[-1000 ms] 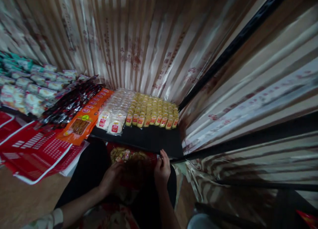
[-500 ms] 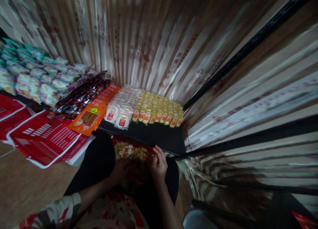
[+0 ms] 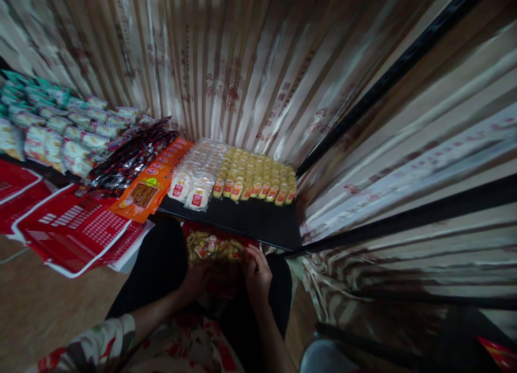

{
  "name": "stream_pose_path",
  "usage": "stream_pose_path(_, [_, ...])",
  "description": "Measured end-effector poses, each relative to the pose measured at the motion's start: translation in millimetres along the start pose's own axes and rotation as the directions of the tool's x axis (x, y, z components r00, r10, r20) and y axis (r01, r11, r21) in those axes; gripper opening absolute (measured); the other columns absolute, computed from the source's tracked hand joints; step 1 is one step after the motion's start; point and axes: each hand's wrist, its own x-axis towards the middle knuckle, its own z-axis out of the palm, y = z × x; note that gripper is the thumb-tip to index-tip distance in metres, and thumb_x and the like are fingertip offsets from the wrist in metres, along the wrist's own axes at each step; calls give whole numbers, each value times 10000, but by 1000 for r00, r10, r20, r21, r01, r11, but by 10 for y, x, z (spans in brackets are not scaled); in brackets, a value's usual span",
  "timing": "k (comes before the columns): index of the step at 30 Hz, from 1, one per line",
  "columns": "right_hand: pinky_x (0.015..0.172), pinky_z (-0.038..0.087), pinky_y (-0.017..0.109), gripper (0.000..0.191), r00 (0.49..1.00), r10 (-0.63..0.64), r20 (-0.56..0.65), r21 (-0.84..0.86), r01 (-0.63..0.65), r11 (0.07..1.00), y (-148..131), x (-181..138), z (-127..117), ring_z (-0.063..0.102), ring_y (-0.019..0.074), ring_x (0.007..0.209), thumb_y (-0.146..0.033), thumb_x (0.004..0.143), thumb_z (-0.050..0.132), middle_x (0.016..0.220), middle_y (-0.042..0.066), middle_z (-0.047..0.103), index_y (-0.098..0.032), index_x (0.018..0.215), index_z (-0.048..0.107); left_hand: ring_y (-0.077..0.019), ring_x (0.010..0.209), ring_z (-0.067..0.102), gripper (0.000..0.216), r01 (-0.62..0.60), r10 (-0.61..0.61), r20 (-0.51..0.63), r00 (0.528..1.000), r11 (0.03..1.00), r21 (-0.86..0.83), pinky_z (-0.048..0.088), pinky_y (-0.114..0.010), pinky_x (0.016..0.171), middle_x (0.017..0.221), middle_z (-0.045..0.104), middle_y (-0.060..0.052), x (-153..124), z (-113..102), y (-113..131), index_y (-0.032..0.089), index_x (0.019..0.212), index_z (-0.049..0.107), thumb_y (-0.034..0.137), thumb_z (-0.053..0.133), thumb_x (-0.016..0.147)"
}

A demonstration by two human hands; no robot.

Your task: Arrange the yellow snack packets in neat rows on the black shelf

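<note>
Between my knees sits a red container [image 3: 191, 226], bag or basket I cannot tell, filled with small wrapped yellowish snacks [image 3: 212, 246]. My right hand [image 3: 258, 270] is at its right side, fingers curled together by the rim; what they grip is hidden. At the near left of the snacks my left hand [image 3: 196, 278] reaches in, its fingers lost in shadow. Just beyond, a black shelf [image 3: 258, 218] bears rows of yellow wrapped snacks [image 3: 254, 176] and white wrapped snacks [image 3: 197, 173].
Further left lie an orange snack packet [image 3: 149, 184], dark shiny packets [image 3: 125, 157] and several white and green bags [image 3: 60, 119]. Red baskets [image 3: 81, 227] with white rims stand below them. Black rails [image 3: 388, 225] and a pleated curtain [image 3: 242, 66] bound the right and back.
My right hand has shifted slightly down, its fingertips now nearer the snacks. My left hand looks almost unmoved, and the view has tilted a little.
</note>
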Motion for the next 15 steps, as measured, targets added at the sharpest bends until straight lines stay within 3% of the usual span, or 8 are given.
stream_pose_path(15, [837, 499, 334, 277, 988, 117, 98, 64, -124, 990, 24, -82, 125, 626, 168, 920, -165, 824, 383, 960, 81, 677, -187, 891, 651, -151, 955, 603, 312, 120, -120, 33, 992, 993, -3, 416, -247, 869, 990, 675, -53, 138, -92, -78, 155, 923, 669, 80, 399, 784])
